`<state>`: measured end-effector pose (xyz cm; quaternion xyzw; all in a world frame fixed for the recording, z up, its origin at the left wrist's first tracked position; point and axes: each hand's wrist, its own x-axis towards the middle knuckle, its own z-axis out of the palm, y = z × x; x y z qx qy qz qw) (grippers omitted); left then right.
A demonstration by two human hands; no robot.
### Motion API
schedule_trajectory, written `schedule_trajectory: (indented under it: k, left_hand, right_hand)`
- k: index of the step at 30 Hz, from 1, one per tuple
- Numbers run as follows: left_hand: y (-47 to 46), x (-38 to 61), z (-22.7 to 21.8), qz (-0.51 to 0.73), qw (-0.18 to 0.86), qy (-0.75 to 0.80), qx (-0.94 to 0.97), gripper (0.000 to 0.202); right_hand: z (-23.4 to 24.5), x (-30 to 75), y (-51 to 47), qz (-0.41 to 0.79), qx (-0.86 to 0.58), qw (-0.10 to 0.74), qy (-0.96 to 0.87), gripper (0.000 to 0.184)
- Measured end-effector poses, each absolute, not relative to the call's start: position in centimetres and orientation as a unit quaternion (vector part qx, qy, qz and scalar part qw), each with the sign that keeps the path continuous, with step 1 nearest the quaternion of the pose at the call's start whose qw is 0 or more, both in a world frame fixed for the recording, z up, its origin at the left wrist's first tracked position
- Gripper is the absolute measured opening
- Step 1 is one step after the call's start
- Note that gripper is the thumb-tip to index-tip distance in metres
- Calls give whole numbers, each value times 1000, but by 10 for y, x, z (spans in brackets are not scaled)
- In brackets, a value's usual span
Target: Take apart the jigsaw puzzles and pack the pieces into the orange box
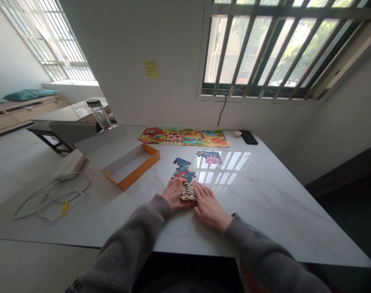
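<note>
A small stack of jigsaw pieces [188,192] stands on edge on the white marble table [264,203], squeezed between both my hands. My left hand [175,194] presses against its left side with fingers curled. My right hand [207,205] lies flat along its right side, fingers stretched forward and together. Just beyond the stack sits a joined cluster of blue and red pieces [183,169], and further back a smaller joined cluster [209,156]. A finished colourful puzzle [184,136] lies flat near the wall.
An open orange-edged box [130,164] with its lid up stands at the left. A clear bottle [99,114], a white power strip with cable [67,167], a black phone [249,137] and a small white object [237,133] are also on the table.
</note>
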<state>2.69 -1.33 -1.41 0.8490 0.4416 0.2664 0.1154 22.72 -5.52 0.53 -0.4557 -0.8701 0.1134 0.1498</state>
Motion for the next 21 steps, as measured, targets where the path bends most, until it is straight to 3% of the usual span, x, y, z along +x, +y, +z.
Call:
schedule_trajectory:
  k: [5, 8, 10, 17, 21]
  left_hand:
    - [-14, 17, -18, 268, 127, 450, 843, 74]
    - [-13, 12, -23, 286, 128, 456, 833, 76]
    - [-13, 12, -24, 298, 137, 454, 828, 75]
    - [-14, 15, -13, 304, 156, 450, 825, 68]
    - [-14, 14, -12, 298, 152, 456, 825, 71]
  right_hand:
    - [6, 247, -20, 193, -482, 272, -810, 66]
    - [6, 255, 13, 168, -516, 253, -801, 39]
    - [7, 252, 35, 153, -527, 218, -807, 32]
    - [15, 202, 94, 115, -573, 179, -791, 30]
    - [12, 177, 105, 86, -612, 172, -767, 42]
